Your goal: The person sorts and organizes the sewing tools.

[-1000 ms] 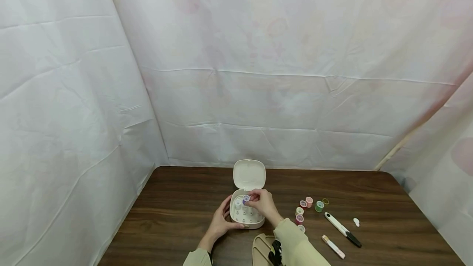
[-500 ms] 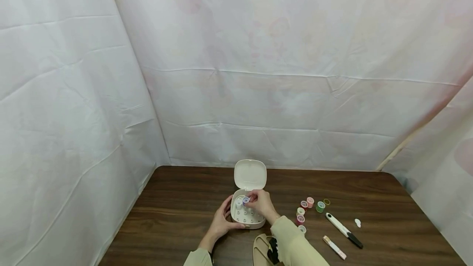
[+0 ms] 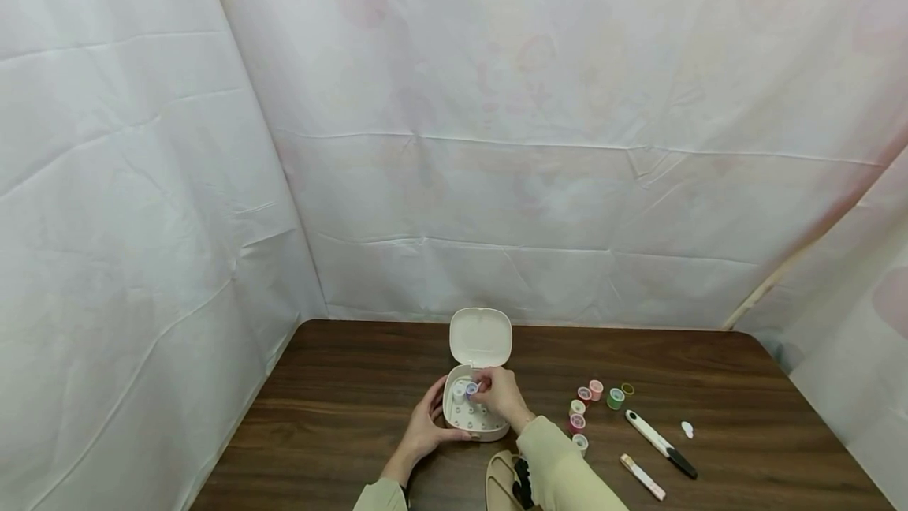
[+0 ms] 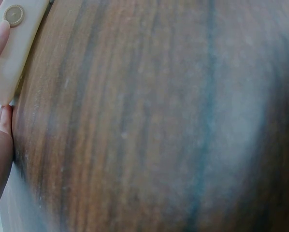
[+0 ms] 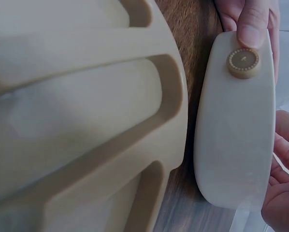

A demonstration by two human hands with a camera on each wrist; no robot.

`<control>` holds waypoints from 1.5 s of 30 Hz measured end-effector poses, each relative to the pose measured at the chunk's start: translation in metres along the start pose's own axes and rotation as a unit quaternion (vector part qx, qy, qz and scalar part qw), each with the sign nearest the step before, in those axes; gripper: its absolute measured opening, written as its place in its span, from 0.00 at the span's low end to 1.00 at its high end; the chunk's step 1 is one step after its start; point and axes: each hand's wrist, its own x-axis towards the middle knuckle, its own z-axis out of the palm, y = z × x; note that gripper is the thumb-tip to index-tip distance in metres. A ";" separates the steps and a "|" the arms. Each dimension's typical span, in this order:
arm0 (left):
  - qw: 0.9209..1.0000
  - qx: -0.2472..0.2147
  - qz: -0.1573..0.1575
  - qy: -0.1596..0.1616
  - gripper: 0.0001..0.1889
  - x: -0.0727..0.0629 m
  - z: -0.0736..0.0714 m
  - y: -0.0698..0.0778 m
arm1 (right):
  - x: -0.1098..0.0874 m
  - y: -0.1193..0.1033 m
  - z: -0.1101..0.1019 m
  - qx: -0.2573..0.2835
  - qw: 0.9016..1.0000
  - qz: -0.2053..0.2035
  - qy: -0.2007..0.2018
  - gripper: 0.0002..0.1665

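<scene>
A small white sewing box point(image 3: 489, 436) with rows of pegs stands on the table, its lid point(image 3: 481, 337) tipped back. My left hand point(image 3: 423, 434) grips the box's left side, thumb at the front by a round button clasp point(image 5: 243, 60). In the head view, my right hand point(image 3: 505, 396) pinches a purple thread spool point(image 3: 471, 389) inside the box, beside a white spool point(image 3: 459, 392). Whether the purple spool sits fully on its peg is hidden. The left wrist view catches only the front end of the box point(image 4: 20, 53) and part of the left hand.
Right of the box are several thread spools point(image 3: 578, 422), a green spool point(image 3: 615, 398), a yellow ring point(image 3: 627, 389), a white-and-black seam-ripper-like tool point(image 3: 660, 443), a narrow pale case point(image 3: 642, 477) and a small white piece point(image 3: 686, 429). A beige divided tray point(image 3: 500, 483) lies in front.
My right hand has lowered slightly with the purple spool, which now sits a little deeper in the box. The left hand keeps its hold on the box.
</scene>
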 end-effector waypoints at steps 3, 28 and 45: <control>1.000 -0.001 0.006 0.001 0.53 0.002 -0.001 -0.008 | 0.000 0.000 0.001 -0.002 1.000 0.003 0.000 0.12; 1.000 -0.002 0.006 0.000 0.53 0.001 -0.001 -0.004 | -0.001 -0.001 0.001 -0.015 1.000 0.003 -0.013 0.10; 1.000 0.007 0.009 0.002 0.54 0.003 -0.002 -0.016 | -0.002 -0.004 0.001 -0.037 0.999 -0.006 -0.017 0.09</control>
